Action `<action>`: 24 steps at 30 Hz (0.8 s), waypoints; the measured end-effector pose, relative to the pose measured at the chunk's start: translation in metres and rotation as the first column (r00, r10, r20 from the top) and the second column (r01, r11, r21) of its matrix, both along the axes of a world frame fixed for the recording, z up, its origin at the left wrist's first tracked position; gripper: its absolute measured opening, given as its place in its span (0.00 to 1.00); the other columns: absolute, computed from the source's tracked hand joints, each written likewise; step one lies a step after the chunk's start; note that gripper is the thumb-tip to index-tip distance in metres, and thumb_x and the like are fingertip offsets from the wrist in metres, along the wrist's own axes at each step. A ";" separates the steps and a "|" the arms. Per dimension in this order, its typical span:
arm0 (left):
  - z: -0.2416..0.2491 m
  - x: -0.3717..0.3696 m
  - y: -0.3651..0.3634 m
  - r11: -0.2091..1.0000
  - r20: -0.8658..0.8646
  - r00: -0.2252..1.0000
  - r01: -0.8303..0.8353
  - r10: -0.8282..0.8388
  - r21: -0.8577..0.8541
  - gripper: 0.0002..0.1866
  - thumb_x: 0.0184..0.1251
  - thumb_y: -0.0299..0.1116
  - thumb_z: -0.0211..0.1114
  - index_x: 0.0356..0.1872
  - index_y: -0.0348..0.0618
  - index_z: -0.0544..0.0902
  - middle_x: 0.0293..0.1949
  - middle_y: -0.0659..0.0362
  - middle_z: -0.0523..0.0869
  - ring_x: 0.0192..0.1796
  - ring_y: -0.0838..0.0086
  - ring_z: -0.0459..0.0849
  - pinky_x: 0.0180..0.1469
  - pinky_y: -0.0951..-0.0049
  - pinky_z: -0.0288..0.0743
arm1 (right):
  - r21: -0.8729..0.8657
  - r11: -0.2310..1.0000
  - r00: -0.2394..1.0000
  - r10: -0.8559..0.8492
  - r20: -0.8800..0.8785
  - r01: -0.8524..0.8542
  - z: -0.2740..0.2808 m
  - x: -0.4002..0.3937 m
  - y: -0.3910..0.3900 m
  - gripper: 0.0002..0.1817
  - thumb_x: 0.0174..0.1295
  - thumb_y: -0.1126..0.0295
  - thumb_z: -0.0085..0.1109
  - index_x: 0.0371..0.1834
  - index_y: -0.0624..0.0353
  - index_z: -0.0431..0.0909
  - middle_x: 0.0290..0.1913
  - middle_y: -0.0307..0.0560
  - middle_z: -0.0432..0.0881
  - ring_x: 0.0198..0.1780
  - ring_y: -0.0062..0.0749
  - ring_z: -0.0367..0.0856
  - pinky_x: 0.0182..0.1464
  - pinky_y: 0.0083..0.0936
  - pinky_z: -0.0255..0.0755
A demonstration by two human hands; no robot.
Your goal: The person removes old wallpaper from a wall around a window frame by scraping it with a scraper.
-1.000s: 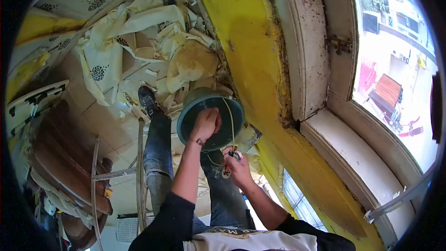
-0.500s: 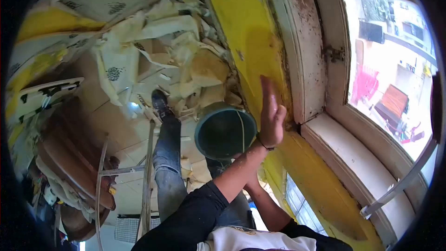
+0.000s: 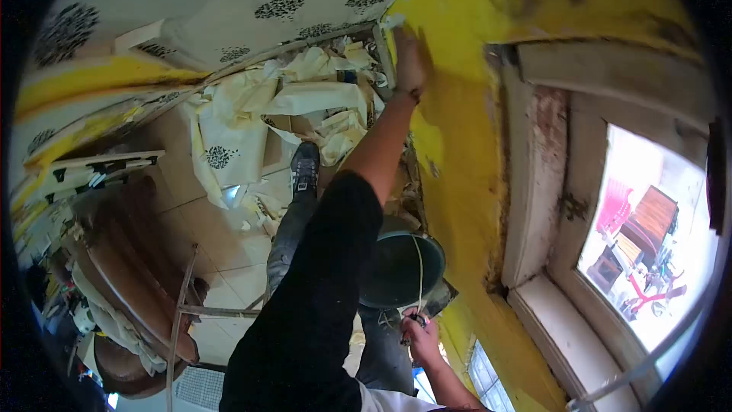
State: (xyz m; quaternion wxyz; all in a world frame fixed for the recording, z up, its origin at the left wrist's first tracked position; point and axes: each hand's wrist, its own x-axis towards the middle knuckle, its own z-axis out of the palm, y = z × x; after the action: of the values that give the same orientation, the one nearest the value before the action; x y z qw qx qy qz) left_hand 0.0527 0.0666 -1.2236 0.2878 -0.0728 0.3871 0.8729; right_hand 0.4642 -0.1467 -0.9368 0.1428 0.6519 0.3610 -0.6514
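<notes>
My left hand (image 3: pixel 410 61) reaches far up and rests with its fingers stretched out on the yellow wall (image 3: pixel 465 145), near the corner with the patterned wall. The black sleeve and forearm cross in front of the view. Low down, my right hand (image 3: pixel 421 334) is closed at the near rim of a dark green bucket (image 3: pixel 393 301). A thin pale handle (image 3: pixel 419 259) runs across the bucket's mouth down to that hand. Something small and dark shows by its fingers, too small to name. The bucket's inside is dark, so its contents are hard to tell.
Torn wallpaper (image 3: pixel 313 99) lies heaped on the tiled floor below the corner. A brown leather chair (image 3: pixel 126 259) stands at left, beside a metal frame (image 3: pixel 221 310). To the right is a window with a worn sill (image 3: pixel 572 336). A shoe (image 3: pixel 304 164) stands near the paper.
My left hand has moved up and away along the yellow wall towards the corner. The view has shifted; the right hand, earlier mostly hidden behind the left forearm, now shows at the bucket.
</notes>
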 end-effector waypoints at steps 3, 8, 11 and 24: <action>-0.094 -0.039 0.061 0.993 0.014 1.000 -0.024 0.022 0.118 0.40 0.74 0.56 0.46 0.77 0.44 0.46 0.78 0.52 0.45 0.79 0.60 0.43 0.76 0.58 0.44 | 0.006 0.999 0.996 0.052 0.075 -0.052 -0.015 -0.030 0.002 0.07 0.64 0.73 0.54 0.43 0.61 0.75 0.27 0.37 0.76 0.25 0.16 0.70 0.28 0.17 0.64; -0.074 -0.051 0.042 0.978 -0.059 0.998 0.005 -0.017 -0.210 0.34 0.77 0.47 0.44 0.75 0.36 0.51 0.78 0.48 0.47 0.79 0.60 0.44 0.76 0.63 0.44 | 0.000 1.000 0.997 0.005 0.079 -0.005 -0.023 -0.080 0.011 0.07 0.64 0.74 0.53 0.44 0.62 0.75 0.27 0.36 0.76 0.25 0.16 0.70 0.28 0.17 0.64; 0.032 -0.029 -0.042 0.951 0.302 0.952 0.137 -0.049 -0.277 0.34 0.76 0.54 0.45 0.72 0.39 0.60 0.71 0.50 0.62 0.73 0.61 0.58 0.73 0.61 0.51 | 0.003 0.998 0.997 -0.058 0.054 0.057 -0.024 -0.102 0.006 0.08 0.64 0.74 0.53 0.44 0.62 0.75 0.27 0.36 0.76 0.26 0.16 0.70 0.29 0.17 0.64; -0.037 0.232 -0.293 -0.251 0.304 0.230 0.231 -0.925 -0.940 0.19 0.70 0.42 0.50 0.42 0.38 0.82 0.44 0.41 0.84 0.48 0.46 0.82 0.59 0.48 0.70 | -0.106 0.980 0.978 -0.182 -0.106 0.171 -0.014 -0.187 0.003 0.07 0.61 0.74 0.55 0.42 0.61 0.73 0.31 0.39 0.78 0.32 0.21 0.74 0.36 0.18 0.66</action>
State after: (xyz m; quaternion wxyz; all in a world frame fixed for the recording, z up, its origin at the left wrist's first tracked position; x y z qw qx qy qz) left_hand 0.2843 -0.2264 -1.2603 0.4682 0.2685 0.8349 0.1078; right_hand 0.2769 -0.1436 -0.9506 0.0945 0.6351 0.2776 -0.7146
